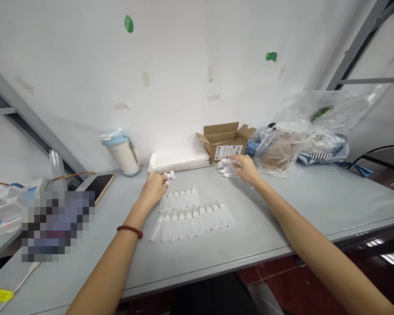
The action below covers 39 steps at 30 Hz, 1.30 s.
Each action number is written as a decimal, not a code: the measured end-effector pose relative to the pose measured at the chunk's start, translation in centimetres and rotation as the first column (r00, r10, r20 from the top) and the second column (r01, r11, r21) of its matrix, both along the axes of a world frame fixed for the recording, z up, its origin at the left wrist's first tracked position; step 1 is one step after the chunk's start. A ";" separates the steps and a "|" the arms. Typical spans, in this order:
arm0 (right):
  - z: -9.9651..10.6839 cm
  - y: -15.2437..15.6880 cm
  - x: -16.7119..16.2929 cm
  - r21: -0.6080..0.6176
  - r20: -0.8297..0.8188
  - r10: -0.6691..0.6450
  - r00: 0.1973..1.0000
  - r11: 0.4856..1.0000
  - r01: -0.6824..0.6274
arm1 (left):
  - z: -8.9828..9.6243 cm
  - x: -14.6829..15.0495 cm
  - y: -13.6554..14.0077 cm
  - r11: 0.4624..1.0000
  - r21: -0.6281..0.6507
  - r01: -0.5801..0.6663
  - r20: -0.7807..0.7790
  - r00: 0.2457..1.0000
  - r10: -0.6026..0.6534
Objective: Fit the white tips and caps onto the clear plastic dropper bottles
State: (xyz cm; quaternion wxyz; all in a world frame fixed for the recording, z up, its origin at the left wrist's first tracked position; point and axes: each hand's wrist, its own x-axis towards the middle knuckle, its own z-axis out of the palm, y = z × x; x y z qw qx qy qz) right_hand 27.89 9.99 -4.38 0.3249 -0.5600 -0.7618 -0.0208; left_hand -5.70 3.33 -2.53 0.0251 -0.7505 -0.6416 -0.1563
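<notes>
My left hand (153, 189) is at the near left of some small white rounded pieces (171, 175), fingers curled down with the tips partly hidden; what they pinch is unclear. On the right, my right hand (245, 167) reaches over a small pile of translucent white flat pouch-like pieces with thin stems (226, 170) and pinches one of them. Between my forearms lie similar pieces in two rows on the grey table: a shorter back row (180, 200) and a longer front row (192, 221). Their curved stems point away from me.
Behind the hands stand an open cardboard box (223, 142) and a stack of white sheets (184, 161) against the wall. A blue-lidded cup (123, 153) is back left, near a phone (102, 186). Plastic bags (279, 151) crowd the back right. The grey table (249, 236) ends at its front edge.
</notes>
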 end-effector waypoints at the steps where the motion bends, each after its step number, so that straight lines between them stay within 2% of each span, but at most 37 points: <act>1: -0.1 0.1 0.0 -0.009 0.005 0.020 1.000 1.000 -0.020 | 0.0 0.0 0.0 1.000 -0.009 -0.001 0.000 1.000 0.001; 4: 0.3 0.2 0.1 -0.010 0.006 0.046 0.999 0.999 -0.046 | 0.1 -0.1 0.0 1.000 -0.022 0.000 -0.007 1.000 0.000; 7: 1.6 -0.5 0.5 0.007 -0.028 0.041 0.999 0.999 -0.040 | 0.1 -0.2 0.1 1.000 -0.012 -0.001 -0.005 1.000 0.001; 9: 2.5 -1.1 0.8 -0.115 -0.054 0.089 0.995 0.989 -0.095 | 0.1 -0.2 0.1 1.000 -0.006 0.005 0.005 1.000 -0.004; 11: 3.1 -1.7 0.9 -0.309 -0.037 0.137 0.990 0.941 -0.142 | 0.1 -0.2 0.0 1.000 0.000 0.010 0.010 1.000 -0.010; 13: 3.2 -2.0 0.7 -0.403 0.009 0.153 0.988 0.905 -0.137 | 0.0 -0.1 0.0 1.000 0.015 0.012 0.007 1.000 -0.012; 18: 2.3 -1.9 -0.2 -0.329 0.150 0.115 0.982 0.943 -0.060 | -0.3 -0.1 0.1 0.999 0.045 0.027 0.008 1.000 -0.028; 22: 2.1 -1.9 -0.4 -0.307 0.206 0.085 0.975 0.952 -0.018 | -0.3 -0.1 0.1 0.998 0.050 0.033 0.011 0.999 -0.034; 26: 2.7 -2.6 -1.0 -0.268 0.169 0.062 0.984 0.963 -0.014 | 0.0 0.1 -0.1 0.999 0.035 0.029 0.036 0.999 -0.031; 28: 3.0 -3.5 -2.1 -0.223 0.069 0.128 0.989 0.969 -0.110 | 0.2 0.2 -0.3 0.999 0.043 0.026 0.068 0.997 -0.029; 30: 3.1 -4.8 -3.8 -0.218 -0.065 0.305 0.950 0.925 -0.312 | 0.3 0.5 -0.4 0.998 0.062 0.025 0.106 0.994 -0.032; 31: 3.2 -5.5 -4.7 -0.243 -0.120 0.417 0.901 0.868 -0.434 | 0.4 0.6 -0.5 0.997 0.075 0.030 0.126 0.991 -0.039; 32: 3.2 -6.2 -5.6 -0.295 -0.146 0.518 0.843 0.790 -0.537 | 0.5 0.8 -0.5 0.995 0.087 0.039 0.143 0.988 -0.051; 33: 3.1 -6.9 -6.4 -0.332 -0.158 0.587 0.794 0.726 -0.603 | 0.5 1.0 -0.5 0.994 0.100 0.049 0.159 0.985 -0.065; 34: 3.1 -7.5 -7.1 -0.355 -0.162 0.625 0.763 0.685 -0.637 | 0.6 1.2 -0.5 0.992 0.112 0.059 0.171 0.982 -0.078; 36: 2.9 -8.3 -8.0 -0.382 -0.152 0.670 0.727 0.639 -0.668 | 0.7 1.7 -0.6 0.989 0.129 0.070 0.190 0.977 -0.094; 39: 2.6 -8.6 -8.5 -0.382 -0.101 0.701 0.706 0.628 -0.678 | 0.8 2.4 -1.0 0.987 0.134 0.087 0.211 0.971 -0.114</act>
